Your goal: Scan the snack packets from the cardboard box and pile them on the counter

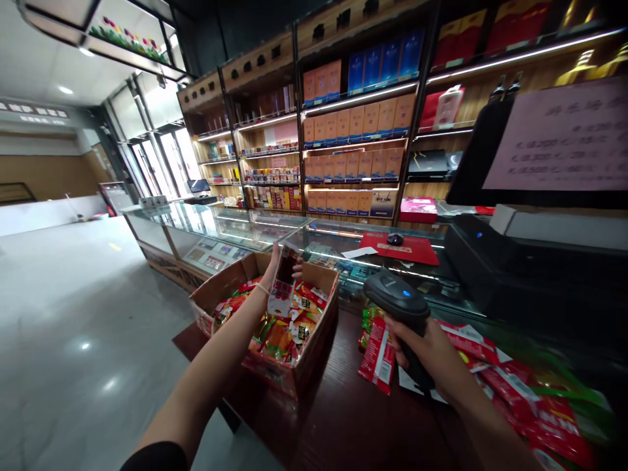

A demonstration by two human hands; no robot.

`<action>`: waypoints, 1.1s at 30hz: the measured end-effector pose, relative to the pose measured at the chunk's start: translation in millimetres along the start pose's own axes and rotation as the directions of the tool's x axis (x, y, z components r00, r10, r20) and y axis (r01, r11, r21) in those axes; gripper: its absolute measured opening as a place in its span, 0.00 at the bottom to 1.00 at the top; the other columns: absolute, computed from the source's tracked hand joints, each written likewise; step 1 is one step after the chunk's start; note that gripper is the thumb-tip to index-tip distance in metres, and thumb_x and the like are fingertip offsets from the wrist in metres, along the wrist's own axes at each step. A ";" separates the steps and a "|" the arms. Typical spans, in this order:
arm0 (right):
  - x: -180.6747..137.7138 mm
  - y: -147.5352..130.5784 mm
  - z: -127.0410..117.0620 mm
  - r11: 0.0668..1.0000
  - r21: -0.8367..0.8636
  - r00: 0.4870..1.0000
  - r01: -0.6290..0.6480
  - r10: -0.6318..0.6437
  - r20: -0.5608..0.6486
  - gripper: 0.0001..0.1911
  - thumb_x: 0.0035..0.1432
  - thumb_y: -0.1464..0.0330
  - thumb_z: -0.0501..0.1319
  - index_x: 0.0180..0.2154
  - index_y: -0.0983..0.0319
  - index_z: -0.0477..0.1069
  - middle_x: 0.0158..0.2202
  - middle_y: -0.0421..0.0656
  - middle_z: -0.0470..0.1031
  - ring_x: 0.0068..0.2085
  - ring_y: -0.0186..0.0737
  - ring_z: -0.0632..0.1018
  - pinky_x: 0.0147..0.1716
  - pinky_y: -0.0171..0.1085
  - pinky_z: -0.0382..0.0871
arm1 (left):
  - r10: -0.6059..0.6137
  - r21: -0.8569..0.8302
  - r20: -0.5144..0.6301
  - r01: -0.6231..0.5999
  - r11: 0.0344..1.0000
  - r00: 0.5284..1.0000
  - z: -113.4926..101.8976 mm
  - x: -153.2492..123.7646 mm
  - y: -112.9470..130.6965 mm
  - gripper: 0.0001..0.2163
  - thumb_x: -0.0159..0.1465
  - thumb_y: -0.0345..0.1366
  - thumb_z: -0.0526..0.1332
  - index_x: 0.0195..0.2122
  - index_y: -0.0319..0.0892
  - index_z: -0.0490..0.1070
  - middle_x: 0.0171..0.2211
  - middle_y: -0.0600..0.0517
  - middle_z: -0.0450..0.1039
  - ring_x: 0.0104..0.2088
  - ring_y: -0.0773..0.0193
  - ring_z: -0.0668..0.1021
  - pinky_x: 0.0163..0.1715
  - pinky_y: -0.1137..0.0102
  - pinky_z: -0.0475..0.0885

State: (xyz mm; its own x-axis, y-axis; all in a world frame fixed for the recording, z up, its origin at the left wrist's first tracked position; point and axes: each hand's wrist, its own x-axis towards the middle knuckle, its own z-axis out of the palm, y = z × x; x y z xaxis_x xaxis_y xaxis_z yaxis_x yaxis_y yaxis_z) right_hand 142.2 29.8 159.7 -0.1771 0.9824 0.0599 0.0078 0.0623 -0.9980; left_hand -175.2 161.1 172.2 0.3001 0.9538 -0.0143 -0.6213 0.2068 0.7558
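Snack packet (281, 293): held upright in the air over the far half of the cardboard box (277, 374), clear of the heap beneath it. Its top is dark and its lower part pale.
Left hand (273, 267): arm stretched out across the box. The fingers (297, 267) are closed around the packet's upper part, thumb on the near side and fingertips showing past its right edge.
Barcode scanner (398, 299): well to the right of the held packet and a little nearer the camera. Its head has a small blue light lit and points up and away over the bench (343, 412).
Right hand (428, 352): fingers wrapped fully around the scanner's handle, nothing else in its grasp.
Progress, as I judge it: the box is still thick with red and orange loose packets (289, 330), so most of the stock seems to be left. A smaller spread of red packets (377, 356) already lies out on the bench beside and behind the right hand.
Box: flaps open, sitting on the bench's left corner.
Beyond: a computer mouse (395, 239) rests on a red mat (417, 252) on the glass counter (210, 229). A monitor (481, 157) is at the right, and lit shelves (353, 131) of boxed goods stand behind.
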 end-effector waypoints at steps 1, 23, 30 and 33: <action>0.4 0.2 -0.1 1.000 -0.006 1.000 -0.002 0.002 -0.004 0.21 0.51 0.53 0.66 0.25 0.62 0.65 0.18 0.35 0.65 0.15 0.29 0.68 0.15 0.30 0.60 | 0.015 0.002 0.009 -0.015 1.000 1.000 2.8 -2.5 -1.7 0.25 0.58 0.58 0.58 0.38 0.38 0.69 0.27 0.50 0.67 0.21 0.70 0.67 0.17 0.74 0.62; -1.9 -2.7 -5.1 0.999 -0.002 0.999 0.044 -0.044 -0.017 0.20 0.53 0.54 0.65 0.26 0.62 0.64 0.18 0.36 0.66 0.16 0.29 0.67 0.15 0.30 0.61 | 0.188 0.298 -0.209 -0.120 0.947 0.960 2.0 5.3 -23.8 0.17 0.56 0.32 0.67 0.48 0.41 0.72 0.28 0.52 0.75 0.25 0.67 0.76 0.31 0.70 0.74; -3.5 -4.8 -2.8 1.000 -0.003 0.999 0.022 -0.022 -0.028 0.20 0.52 0.53 0.65 0.25 0.62 0.64 0.18 0.36 0.65 0.16 0.29 0.67 0.16 0.30 0.61 | -0.076 0.308 -0.255 0.155 0.939 0.964 -12.4 8.2 -21.8 0.10 0.49 0.21 0.62 0.33 0.34 0.73 0.22 0.51 0.73 0.20 0.67 0.73 0.24 0.70 0.71; -3.6 -6.0 -1.8 1.000 -0.017 1.000 0.011 -0.011 -0.007 0.21 0.51 0.53 0.65 0.24 0.62 0.63 0.18 0.36 0.65 0.16 0.29 0.67 0.16 0.30 0.61 | 0.113 0.384 -0.151 -0.047 0.922 0.982 -13.2 10.4 -23.0 0.15 0.45 0.19 0.62 0.35 0.34 0.73 0.25 0.50 0.75 0.25 0.66 0.76 0.30 0.70 0.71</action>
State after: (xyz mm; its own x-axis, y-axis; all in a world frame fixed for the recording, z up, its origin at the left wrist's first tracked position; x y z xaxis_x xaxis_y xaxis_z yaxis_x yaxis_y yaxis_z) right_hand 144.6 26.2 165.5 -0.1698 0.9829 0.0711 0.0222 0.0760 -0.9969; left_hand -167.4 169.2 146.0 0.1152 0.9929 -0.0280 -0.3094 0.0627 0.9489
